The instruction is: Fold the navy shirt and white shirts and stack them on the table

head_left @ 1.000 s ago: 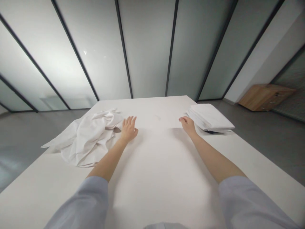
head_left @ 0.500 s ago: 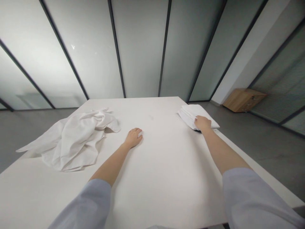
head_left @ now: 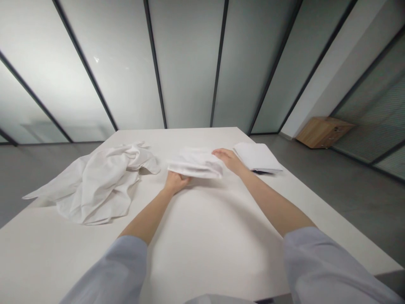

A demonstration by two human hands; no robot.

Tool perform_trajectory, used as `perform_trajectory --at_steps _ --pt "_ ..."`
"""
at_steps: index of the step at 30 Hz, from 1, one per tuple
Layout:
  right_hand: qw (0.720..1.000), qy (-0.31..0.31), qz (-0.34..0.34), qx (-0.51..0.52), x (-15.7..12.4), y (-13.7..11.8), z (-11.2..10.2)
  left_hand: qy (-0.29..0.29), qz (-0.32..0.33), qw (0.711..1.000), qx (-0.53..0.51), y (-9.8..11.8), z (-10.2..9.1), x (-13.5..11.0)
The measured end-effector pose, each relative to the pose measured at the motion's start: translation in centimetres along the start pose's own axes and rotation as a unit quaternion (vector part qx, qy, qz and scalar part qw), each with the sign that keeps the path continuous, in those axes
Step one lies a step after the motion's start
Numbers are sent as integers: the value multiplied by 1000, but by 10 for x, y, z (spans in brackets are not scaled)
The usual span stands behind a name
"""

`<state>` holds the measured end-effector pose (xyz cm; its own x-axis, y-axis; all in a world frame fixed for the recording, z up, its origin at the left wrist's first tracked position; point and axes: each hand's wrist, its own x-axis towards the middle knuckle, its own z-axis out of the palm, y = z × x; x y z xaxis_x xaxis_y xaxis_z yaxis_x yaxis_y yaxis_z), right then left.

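A folded white cloth point(head_left: 196, 164), slightly blurred, is held between my hands just above the middle of the table. My left hand point(head_left: 176, 182) is at its near left edge, with the fingers hidden beneath the fabric. At the far right corner, my right hand point(head_left: 228, 158) grips the cloth, fingers close together. To the right of that hand lies a neat stack of folded white cloth point(head_left: 257, 157), with something dark showing under its near edge. A crumpled white cloth point(head_left: 104, 181) is heaped to the left of my left hand.
The white table point(head_left: 205, 245) carries all the cloths; the heap hangs out toward its left edge. Frosted glass panels point(head_left: 186, 63) with dark frames stand behind it. On the floor at the right is a wooden cabinet point(head_left: 322, 132).
My right hand has moved left from the stack, bringing a folded white cloth to the middle. My left hand, earlier resting flat on the table, now has its fingers under that cloth.
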<state>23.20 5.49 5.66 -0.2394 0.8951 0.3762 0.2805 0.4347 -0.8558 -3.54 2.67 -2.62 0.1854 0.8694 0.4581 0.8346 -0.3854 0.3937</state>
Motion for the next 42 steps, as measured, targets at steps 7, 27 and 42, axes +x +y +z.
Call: perform_trajectory --at_steps 7,27,42 --pt "947 -192 -48 -252 -36 30 67 45 -10 994 -102 -2 1 1" --pt "967 223 107 66 0 39 81 104 -211 959 -157 -1 -1 7" --pt "910 195 31 -365 1 79 -6 -213 -94 968 91 28 -23 10"
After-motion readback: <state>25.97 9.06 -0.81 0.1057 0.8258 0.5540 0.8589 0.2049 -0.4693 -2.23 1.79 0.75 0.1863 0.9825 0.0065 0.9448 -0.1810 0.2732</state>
